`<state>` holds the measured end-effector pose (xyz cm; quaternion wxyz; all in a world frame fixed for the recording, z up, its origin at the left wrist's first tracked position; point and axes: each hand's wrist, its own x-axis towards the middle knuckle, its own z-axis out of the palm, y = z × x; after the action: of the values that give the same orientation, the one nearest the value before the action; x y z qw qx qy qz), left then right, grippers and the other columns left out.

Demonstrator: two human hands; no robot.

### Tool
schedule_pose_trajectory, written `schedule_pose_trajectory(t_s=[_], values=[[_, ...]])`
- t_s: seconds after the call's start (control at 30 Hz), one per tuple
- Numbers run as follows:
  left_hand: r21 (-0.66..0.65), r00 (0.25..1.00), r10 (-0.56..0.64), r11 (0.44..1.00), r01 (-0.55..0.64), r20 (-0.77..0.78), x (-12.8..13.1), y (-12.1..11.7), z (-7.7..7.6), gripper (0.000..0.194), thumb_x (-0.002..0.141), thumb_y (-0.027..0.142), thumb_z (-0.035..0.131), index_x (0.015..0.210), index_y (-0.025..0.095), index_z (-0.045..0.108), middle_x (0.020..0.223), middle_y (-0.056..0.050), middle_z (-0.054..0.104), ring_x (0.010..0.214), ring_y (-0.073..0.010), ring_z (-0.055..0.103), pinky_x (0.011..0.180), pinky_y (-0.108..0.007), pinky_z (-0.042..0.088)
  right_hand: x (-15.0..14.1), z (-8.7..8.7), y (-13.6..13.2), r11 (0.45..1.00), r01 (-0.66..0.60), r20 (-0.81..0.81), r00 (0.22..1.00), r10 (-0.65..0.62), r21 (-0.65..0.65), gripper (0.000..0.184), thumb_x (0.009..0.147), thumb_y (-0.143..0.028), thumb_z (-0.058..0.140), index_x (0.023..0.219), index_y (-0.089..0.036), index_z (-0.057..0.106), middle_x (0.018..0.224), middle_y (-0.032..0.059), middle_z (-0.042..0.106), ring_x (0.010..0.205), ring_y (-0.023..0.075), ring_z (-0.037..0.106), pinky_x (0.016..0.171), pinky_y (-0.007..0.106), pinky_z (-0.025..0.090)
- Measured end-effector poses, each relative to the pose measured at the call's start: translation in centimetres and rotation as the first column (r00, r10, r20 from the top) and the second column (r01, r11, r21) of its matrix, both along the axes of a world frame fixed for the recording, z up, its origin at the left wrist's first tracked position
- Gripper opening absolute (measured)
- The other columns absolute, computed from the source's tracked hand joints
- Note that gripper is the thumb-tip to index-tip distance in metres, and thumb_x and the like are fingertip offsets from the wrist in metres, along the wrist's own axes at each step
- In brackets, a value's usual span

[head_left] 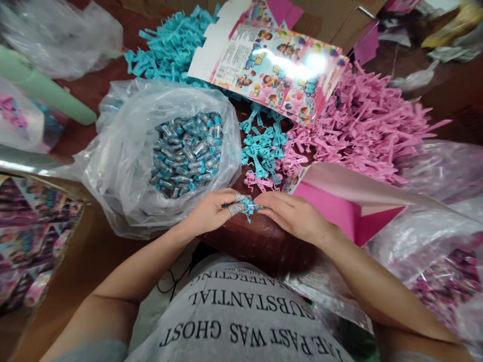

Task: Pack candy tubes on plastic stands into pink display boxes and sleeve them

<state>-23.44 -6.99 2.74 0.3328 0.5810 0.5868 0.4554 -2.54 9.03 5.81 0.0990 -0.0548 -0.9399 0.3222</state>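
Just in front of my body, my left hand [213, 210] pinches a small light-blue plastic piece [248, 206]. Silvery wrapping covers some of its fingertips. From the other side my right hand [292, 213] closes its fingers on the far end of the same piece, where a small multicoloured bit shows. Its exact shape is partly hidden by the fingers. Close to my left hand stands an open clear bag [124, 151] full of small clear tubes with blue caps [184, 156]. Loose blue plastic pieces [264, 146] and a few pink ones [260, 181] lie just beyond my hands.
Behind are a heap of blue pieces [169, 45], printed card sheets [275, 70] and a large pink heap [362, 125]. An open pink-lined box [332, 211] sits at right, near a bag of pink items [449, 281]. A carton [56, 271] stands at left.
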Motion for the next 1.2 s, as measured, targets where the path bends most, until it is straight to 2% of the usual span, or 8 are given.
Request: schedule_pose_trajectory(t_s=[0.23,0.4,0.5,0.63,0.73,0.83,1.03,1.2], values=[[0.097,0.983,0.108,0.991,-0.094,-0.150,-0.2,-2.3,1.0,0.027,0.100,0.015,0.059,0.113,0.026,0.080,0.111,-0.004,0.079,0.101,-0.0175,0.075,0.091,-0.032,0.063,-2.2,0.9,-0.9,0.997,-0.042,-0.037,0.998,0.044,0.060,0.029,0.109,-0.032,0.051,0.129,-0.031,0.072,0.127,0.0045,0.078,0.111,0.0209,0.076,0.096,0.040,0.065],[0.226,0.852,0.288,0.952,-0.206,-0.437,0.2,-4.4,-0.7,0.032,0.097,0.014,0.055,0.118,0.023,0.076,0.118,-0.008,0.078,0.103,-0.0211,0.076,0.088,-0.035,0.064,-4.6,0.7,-1.9,0.978,0.076,0.198,0.979,-0.037,-0.195,0.029,0.106,-0.048,0.056,0.105,-0.025,0.075,0.078,-0.0009,0.077,0.067,0.0154,0.070,0.063,0.029,0.054],[0.218,0.800,0.345,0.938,-0.270,-0.491,-0.4,-5.9,-1.4,0.024,0.097,0.017,0.056,0.110,0.020,0.076,0.115,-0.010,0.077,0.101,-0.0228,0.075,0.086,-0.035,0.063,-6.0,0.4,-1.8,0.967,0.117,0.300,0.953,-0.044,-0.227,0.033,0.102,-0.054,0.060,0.108,-0.025,0.076,0.079,-0.0019,0.077,0.061,0.0144,0.066,0.059,0.029,0.048],[0.033,0.826,0.516,0.851,-0.523,-0.228,-1.9,-7.8,-0.8,0.018,0.102,0.027,0.054,0.100,0.020,0.070,0.097,-0.006,0.073,0.091,-0.0191,0.070,0.082,-0.032,0.059,-10.2,-0.5,-1.6,0.985,0.164,0.135,0.976,-0.171,0.058,0.040,0.107,-0.046,0.054,0.138,-0.024,0.068,0.125,0.0082,0.077,0.102,0.0235,0.071,0.087,0.037,0.056],[-0.170,0.786,0.615,0.783,-0.598,0.066,-2.3,-8.4,-0.4,0.025,0.101,0.045,0.060,0.092,0.021,0.065,0.077,0.000,0.062,0.066,-0.0136,0.058,0.062,-0.025,0.050,-14.6,-1.7,-2.1,0.953,0.046,0.200,0.973,-0.110,0.300,0.031,0.107,-0.034,0.055,0.128,-0.020,0.074,0.132,0.0128,0.072,0.126,0.0322,0.060,0.091,0.041,0.055],[-0.266,0.736,0.626,0.778,-0.569,0.259,-2.1,-8.7,-0.5,0.036,0.090,0.055,0.074,0.091,0.020,0.065,0.075,0.001,0.061,0.062,-0.0120,0.052,0.059,-0.024,0.044,-16.6,-2.7,-2.5,0.938,-0.038,0.273,0.960,-0.061,0.344,0.023,0.101,-0.027,0.062,0.117,-0.014,0.075,0.133,0.0176,0.069,0.129,0.0365,0.055,0.092,0.045,0.055],[-0.366,0.729,0.532,0.841,-0.398,0.431,-2.1,-8.4,-0.7,0.055,0.101,0.065,0.048,0.073,0.020,0.060,0.064,-0.002,0.056,0.060,-0.0164,0.051,0.060,-0.031,0.045,-9.9,-2.5,-1.4,0.997,-0.063,0.003,0.998,0.063,-0.055,0.025,0.107,-0.031,0.054,0.129,-0.021,0.063,0.119,0.0094,0.076,0.101,0.0237,0.071,0.090,0.040,0.058],[-0.276,0.909,0.297,0.936,-0.217,0.293,-0.8,-5.2,-0.2,0.031,0.091,0.050,0.074,0.098,0.019,0.071,0.095,-0.004,0.074,0.089,-0.0204,0.065,0.087,-0.034,0.055,-4.4,-1.3,-1.2,0.989,-0.085,-0.144,0.987,0.067,-0.124,0.022,0.107,-0.033,0.059,0.126,-0.023,0.067,0.116,0.0056,0.079,0.102,0.0189,0.075,0.091,0.034,0.061]])
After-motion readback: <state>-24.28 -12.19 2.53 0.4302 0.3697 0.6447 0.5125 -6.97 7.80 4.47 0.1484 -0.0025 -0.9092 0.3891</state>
